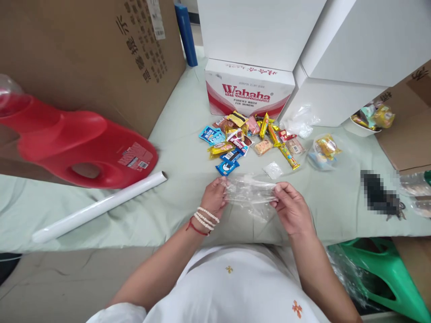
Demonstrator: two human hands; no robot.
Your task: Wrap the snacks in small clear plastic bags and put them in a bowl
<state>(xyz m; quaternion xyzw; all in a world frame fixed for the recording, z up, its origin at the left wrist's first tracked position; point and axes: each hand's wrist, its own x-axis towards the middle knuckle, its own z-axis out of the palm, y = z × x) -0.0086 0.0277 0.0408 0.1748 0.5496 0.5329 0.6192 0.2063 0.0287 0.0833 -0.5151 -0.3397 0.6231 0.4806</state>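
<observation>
A bag [251, 194] stretches between left hand [213, 196] and right hand [293, 210], both pinching its edges: clear, crinkled, probably plastic.

Bright, even, diffuse light, source out of view. Soft shadow along the white tube [101, 206], glare streaks on the clear plastic bag [251, 193]. White boxes [259, 31] nearly washed out. Wahaha carton [247, 105] print legible; red jug [101, 154] stretched by wide lens, softest at left edge. Mosaic hides a dark item [379, 195] at right.
</observation>
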